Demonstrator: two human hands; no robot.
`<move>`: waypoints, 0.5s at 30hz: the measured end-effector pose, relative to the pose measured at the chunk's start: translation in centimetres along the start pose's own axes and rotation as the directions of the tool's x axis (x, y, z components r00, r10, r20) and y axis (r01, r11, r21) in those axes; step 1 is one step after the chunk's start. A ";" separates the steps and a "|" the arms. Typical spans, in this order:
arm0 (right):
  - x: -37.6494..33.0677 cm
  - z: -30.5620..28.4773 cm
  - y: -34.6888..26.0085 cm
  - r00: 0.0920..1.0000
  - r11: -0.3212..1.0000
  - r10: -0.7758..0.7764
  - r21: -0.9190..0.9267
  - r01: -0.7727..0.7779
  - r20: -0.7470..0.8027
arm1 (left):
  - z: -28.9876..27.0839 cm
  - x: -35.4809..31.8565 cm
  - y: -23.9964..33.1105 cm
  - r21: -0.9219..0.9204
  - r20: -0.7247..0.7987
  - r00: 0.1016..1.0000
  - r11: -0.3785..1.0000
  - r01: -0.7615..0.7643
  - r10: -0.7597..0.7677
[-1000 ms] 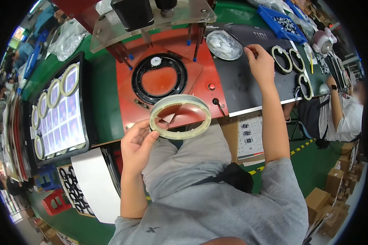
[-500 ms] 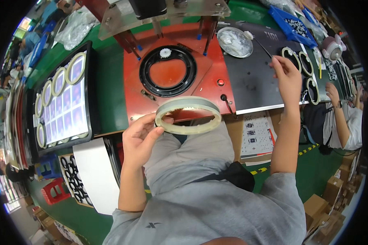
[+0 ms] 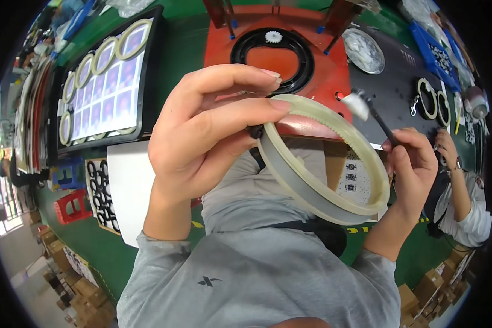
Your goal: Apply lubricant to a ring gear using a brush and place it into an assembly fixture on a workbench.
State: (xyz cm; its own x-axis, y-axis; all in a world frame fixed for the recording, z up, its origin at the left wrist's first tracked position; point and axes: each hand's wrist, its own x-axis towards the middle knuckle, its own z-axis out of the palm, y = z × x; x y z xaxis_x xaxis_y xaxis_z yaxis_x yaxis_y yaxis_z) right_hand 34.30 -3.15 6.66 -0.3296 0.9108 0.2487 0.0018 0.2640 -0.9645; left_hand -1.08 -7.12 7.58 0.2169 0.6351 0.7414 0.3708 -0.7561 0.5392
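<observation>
My left hand (image 3: 202, 136) holds a cream toothed plastic ring (image 3: 333, 186) by its left rim, lifted close to the camera and tilted. My right hand (image 3: 415, 164) grips a thin black brush (image 3: 380, 121) whose white tip sits at the ring's upper right edge. Behind the ring lies a red fixture plate (image 3: 322, 87) carrying a black ring (image 3: 295, 54) with a small white gear (image 3: 273, 37) at its top.
A black tray (image 3: 109, 82) of cream rings stands at the left. A dark mat (image 3: 399, 82) at the right carries a round metal dish (image 3: 363, 50) and more rings. Another person (image 3: 464, 202) works at the right. Cardboard boxes line the floor.
My left hand has raised the cream ring much closer to the camera and tilted it. My right hand left the mat and brought the brush to the ring's rim.
</observation>
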 end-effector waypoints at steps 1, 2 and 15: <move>0.0 0.5 -0.7 1.000 1.000 0.004 -0.001 -0.004 -0.001 | 0.1 -0.1 -0.2 -0.003 0.001 1.000 1.000 0.002 -0.002; 0.0 0.9 -1.4 1.000 0.997 -0.012 -0.077 0.011 -0.006 | 0.2 -0.2 -0.3 -0.036 -0.003 1.000 0.999 -0.003 0.003; 3.8 4.9 -3.3 0.890 0.770 -0.355 -0.450 0.452 0.287 | -0.4 -2.6 1.1 -0.161 -0.155 0.978 0.980 0.113 -0.139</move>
State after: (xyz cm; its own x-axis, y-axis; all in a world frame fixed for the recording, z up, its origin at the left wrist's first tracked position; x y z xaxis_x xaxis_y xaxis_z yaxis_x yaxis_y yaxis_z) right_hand 28.41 -2.07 10.36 -0.5652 0.6257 0.5377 0.2774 0.7580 -0.5903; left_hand -1.59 -9.65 6.36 0.0209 0.7015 0.7124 0.2430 -0.6947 0.6770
